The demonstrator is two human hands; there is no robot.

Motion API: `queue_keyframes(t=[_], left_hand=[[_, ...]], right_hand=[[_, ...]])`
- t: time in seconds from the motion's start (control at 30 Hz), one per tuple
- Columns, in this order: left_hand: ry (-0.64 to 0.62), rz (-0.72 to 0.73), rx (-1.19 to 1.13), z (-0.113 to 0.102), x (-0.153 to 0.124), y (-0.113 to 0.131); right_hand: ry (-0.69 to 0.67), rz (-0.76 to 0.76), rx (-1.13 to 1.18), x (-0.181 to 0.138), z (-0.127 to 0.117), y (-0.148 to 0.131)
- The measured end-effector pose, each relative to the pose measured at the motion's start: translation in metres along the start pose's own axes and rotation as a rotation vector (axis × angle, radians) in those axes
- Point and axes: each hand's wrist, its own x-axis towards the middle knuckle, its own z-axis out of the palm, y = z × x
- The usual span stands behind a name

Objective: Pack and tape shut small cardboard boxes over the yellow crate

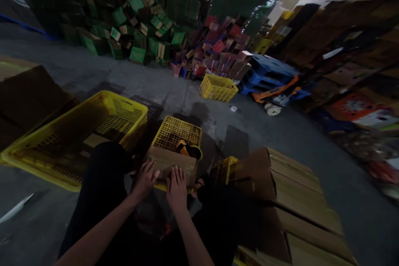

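Dozens of green cartons (137, 20): heaped against the far wall, with red and pink cartons (218, 48) spilling out to their right.
Flat cardboard stack (296, 199): at your right side, layered sheets, close by your right knee.
Large yellow crate (77, 133): on the floor to your left, sitting askew, much of it in shadow.
Blue pallets (269, 72): well beyond you, right of centre, just beside the far yellow crate (218, 87).
Small yellow crate (176, 133): straight ahead, between your knees, mesh showing. An orange-and-black item (187, 149) lies at its near edge, too dim to name.
Cardboard piece (171, 162): rests across the near rim of the small yellow crate, under both your hands.
Left hand (146, 178): on the left corner of the cardboard piece, fingers extended, not clenched.
Right hand (176, 187): just beside your left, palm down on the same piece, fingers straight and spread, clasping nothing.
Tape roll (273, 110): white, on the floor near the pallets.
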Motion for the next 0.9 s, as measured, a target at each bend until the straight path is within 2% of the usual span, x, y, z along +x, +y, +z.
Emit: queue_keyframes(t=[0.1,0.2,0.37,0.47,0.7,0.8,0.9], left_hand=[[-0.010,-0.019,-0.076,-0.004,0.001,0.000],[-0.002,-0.073,-0.220,-0.006,0.000,-0.003],[0.168,-0.328,-0.485,-0.003,0.002,-0.010],[0.184,-0.406,-0.564,0.000,0.002,-0.012],[0.189,-0.424,-0.646,-0.001,-0.002,-0.010],[0.140,-0.354,-0.649,-0.003,-0.003,-0.006],[0.051,-0.219,-0.586,-0.003,-0.004,-0.006]], right_hand=[[-0.045,-0.028,0.044,0.013,0.005,-0.014],[-0.120,-0.120,0.113,0.026,0.014,-0.033],[-0.181,-0.278,0.214,0.051,0.023,-0.061],[-0.217,-0.285,0.225,0.065,0.020,-0.070],[-0.256,-0.132,0.074,0.082,0.021,-0.084],[-0.262,-0.117,0.063,0.077,0.024,-0.083],[-0.256,-0.101,0.068,0.069,0.021,-0.077]])
